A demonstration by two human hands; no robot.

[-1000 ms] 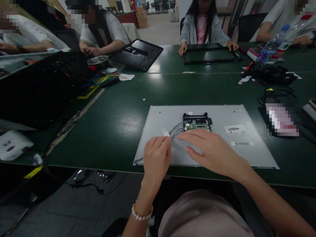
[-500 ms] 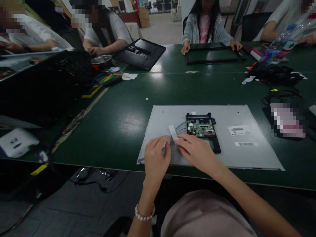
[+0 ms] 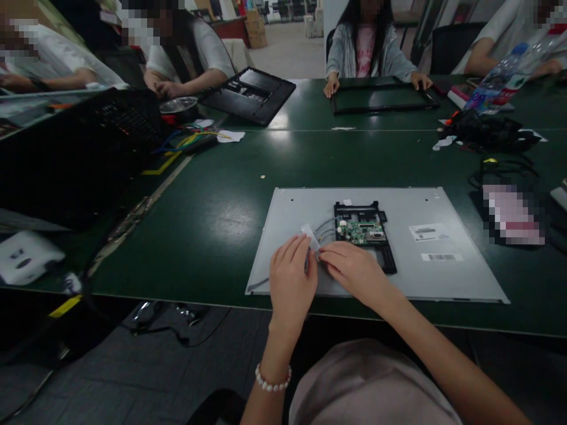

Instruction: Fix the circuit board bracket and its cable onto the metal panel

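Note:
A grey metal panel [image 3: 434, 277] lies flat on the dark green table [image 3: 221, 218] in front of me. A small green circuit board [image 3: 363, 231] sits in a black frame near the panel's middle, with thin wires [image 3: 325, 227] leading left from it. My left hand [image 3: 291, 283] and my right hand [image 3: 354, 268] meet just left of the board, fingers pinched together on a strip of white tape [image 3: 310, 237] and the wires under it. A pearl bracelet [image 3: 272, 381] is on my left wrist.
Other people sit round the table: one opposite with hands on a black screen frame [image 3: 383, 97], one at the far left beside an opened black casing [image 3: 248, 94]. A metal bowl [image 3: 177, 108], coloured cables [image 3: 190, 141], a black bag [image 3: 487, 133] and a water bottle [image 3: 500, 77] lie about.
My right hand has drawn back from over the circuit board to meet the left hand at the wires. The white tape strip has been lifted off the panel and is now pinched between both hands.

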